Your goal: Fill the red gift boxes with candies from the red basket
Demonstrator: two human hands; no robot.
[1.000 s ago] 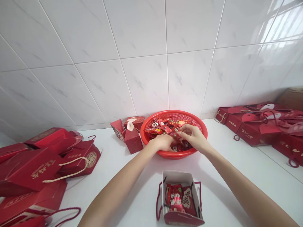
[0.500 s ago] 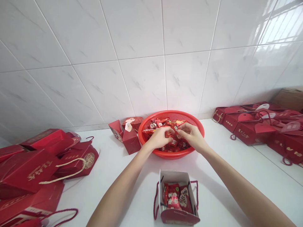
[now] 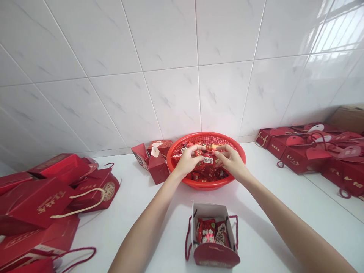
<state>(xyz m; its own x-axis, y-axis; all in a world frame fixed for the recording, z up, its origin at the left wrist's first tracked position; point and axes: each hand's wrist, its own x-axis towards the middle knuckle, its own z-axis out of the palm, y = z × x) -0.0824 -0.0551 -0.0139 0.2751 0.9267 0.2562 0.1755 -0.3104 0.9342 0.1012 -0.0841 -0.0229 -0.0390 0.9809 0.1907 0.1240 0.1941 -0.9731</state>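
White ctr (image 3: 159,227); L fingers (image 3: 197,148) pinch red pkt (image 3: 200,152), part hidden; R fingers (image 3: 222,156): hold unclear.

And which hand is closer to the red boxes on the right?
Right. The right hand is over the right side of the basket, toward the red boxes; the left hand is over the basket's left side, farther away.

Your one view came from your head, above the near side of the red basket (image 3: 209,185), looking forward and down at it. It sat near enough to frame your hands (image 3: 189,162) at the basket, the bench (image 3: 108,231) around it, and the tiled wall (image 3: 170,38) behind it.
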